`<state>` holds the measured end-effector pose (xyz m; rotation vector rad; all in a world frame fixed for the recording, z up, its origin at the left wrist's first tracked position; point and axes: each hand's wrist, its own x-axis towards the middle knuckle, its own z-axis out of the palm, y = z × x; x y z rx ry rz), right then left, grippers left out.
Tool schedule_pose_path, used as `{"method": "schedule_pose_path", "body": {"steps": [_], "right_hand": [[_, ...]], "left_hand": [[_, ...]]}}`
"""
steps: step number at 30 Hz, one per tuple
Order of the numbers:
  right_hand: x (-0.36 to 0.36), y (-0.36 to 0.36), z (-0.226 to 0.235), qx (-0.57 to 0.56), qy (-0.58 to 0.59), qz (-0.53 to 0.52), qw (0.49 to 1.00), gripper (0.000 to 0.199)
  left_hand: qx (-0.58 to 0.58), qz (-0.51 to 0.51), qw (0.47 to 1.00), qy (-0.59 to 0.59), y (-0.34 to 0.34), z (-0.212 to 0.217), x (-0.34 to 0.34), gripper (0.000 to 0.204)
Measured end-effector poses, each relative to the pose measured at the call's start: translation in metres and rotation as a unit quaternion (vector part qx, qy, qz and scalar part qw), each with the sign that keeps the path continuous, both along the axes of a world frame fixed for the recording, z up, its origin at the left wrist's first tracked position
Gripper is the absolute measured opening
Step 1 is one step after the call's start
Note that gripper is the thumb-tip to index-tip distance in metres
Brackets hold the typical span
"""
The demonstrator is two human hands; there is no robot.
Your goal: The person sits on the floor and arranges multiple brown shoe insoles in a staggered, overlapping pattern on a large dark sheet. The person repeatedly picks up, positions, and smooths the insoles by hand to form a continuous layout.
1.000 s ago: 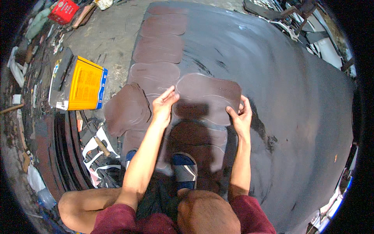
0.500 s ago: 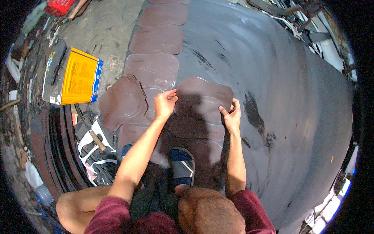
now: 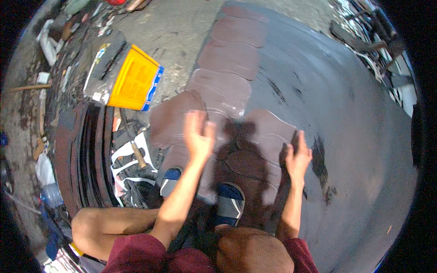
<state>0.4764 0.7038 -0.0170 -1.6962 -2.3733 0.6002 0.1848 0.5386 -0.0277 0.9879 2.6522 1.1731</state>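
So over on the left, a boxy yellow and grey container with a blue edge (image 3: 134, 79) is sitting well apart from the hands, and below it a bundle of dark curved strips (image 3: 84, 159) is lying beside some white cut-out scraps (image 3: 126, 170) and a wooden-handled tool (image 3: 138, 154). A wide dark grey sheet (image 3: 355, 123) is filling the right side, with a row of flat, brown, wavy-edged pieces (image 3: 234, 57) running up its left edge. A loose brown pile (image 3: 170, 120) is covering part of that row, and a navy slipper with pale stripes (image 3: 230, 204) is crowding the near end. The flat brown rounded piece (image 3: 268, 129) is lying between the hands, nearer the right. The left hand (image 3: 199, 136) is hanging blurry over the pile's right edge, fingers pointing forward, thumb spread away; the right hand (image 3: 299, 157) is pointing forward too, thumb parted, right by the piece's edge. They're sitting well apart from each other; can't tell if either's touching anything.
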Motion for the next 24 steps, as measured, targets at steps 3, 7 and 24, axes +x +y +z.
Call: {"method": "schedule_pose_path", "body": {"steps": [3,7,24], "right_hand": [[-0.015,-0.006,0.026,0.077,0.143,-0.03,0.986,0.059],[-0.021,-0.026,0.007,-0.017,0.288,-0.079,0.954,0.054],[-0.066,-0.073,-0.005,0.008,0.223,0.119,0.967,0.043]], "left_hand": [[-0.2,0.392,0.897,0.042,-0.101,-0.028,-0.123,0.061],[-0.249,0.353,0.879,-0.203,-0.137,-0.031,-0.154,0.056],[-0.416,0.33,0.847,-0.04,-0.112,-0.038,-0.17,0.05]]}}
